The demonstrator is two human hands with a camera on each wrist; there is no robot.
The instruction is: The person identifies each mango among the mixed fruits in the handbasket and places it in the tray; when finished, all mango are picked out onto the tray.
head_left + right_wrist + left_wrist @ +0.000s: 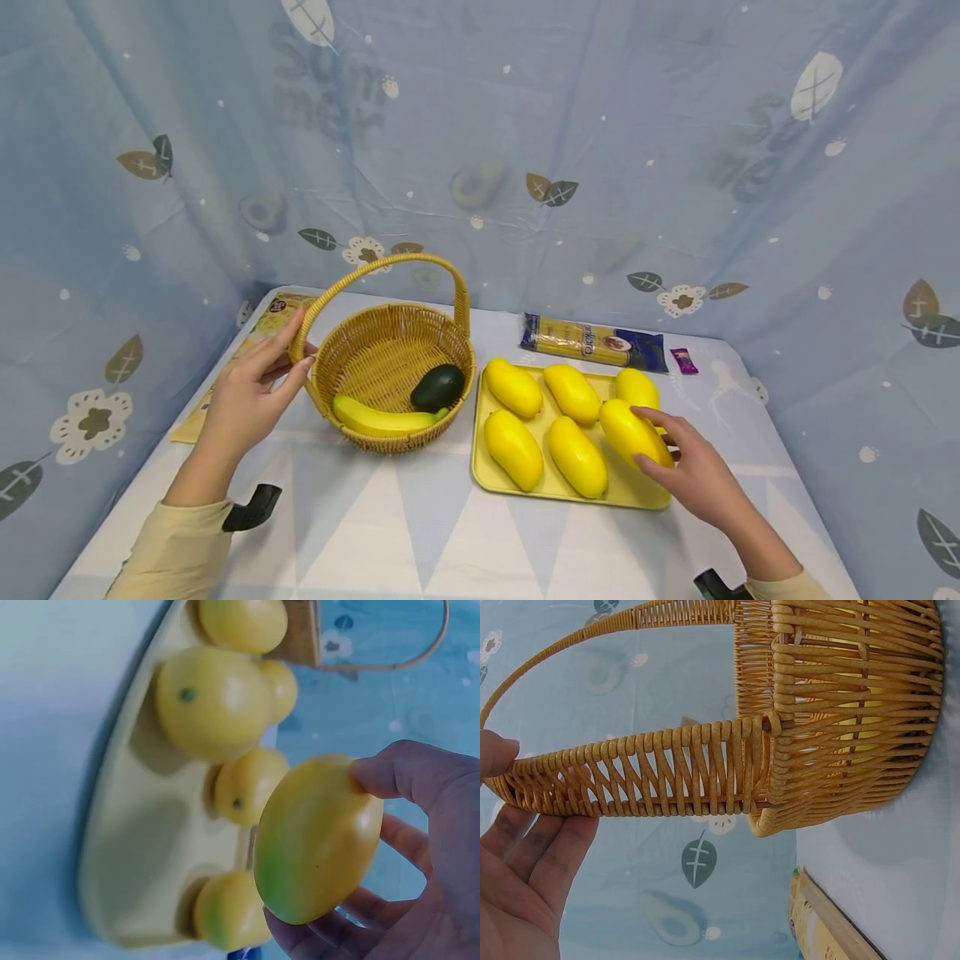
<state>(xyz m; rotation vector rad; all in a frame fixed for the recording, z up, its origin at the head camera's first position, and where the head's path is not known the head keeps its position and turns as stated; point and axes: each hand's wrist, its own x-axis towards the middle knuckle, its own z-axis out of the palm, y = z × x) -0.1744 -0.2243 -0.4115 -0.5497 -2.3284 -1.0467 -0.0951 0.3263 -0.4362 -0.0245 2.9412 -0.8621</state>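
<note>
A yellow wicker basket stands at the left of the table, holding a banana and a dark green avocado. My left hand pinches the left side of its arched handle, thumb on one face and fingers on the other. At the right lies a yellow tray with several yellow mangoes in rows. My right hand holds another mango between thumb and fingers, raised over the tray's right part. This mango has a green patch in the right wrist view.
Behind the tray lies a blue and yellow pasta packet, with a small purple wrapped sweet at its right. A flat yellow package lies along the left table edge, partly behind my left hand. Blue patterned curtains enclose the table's back and sides.
</note>
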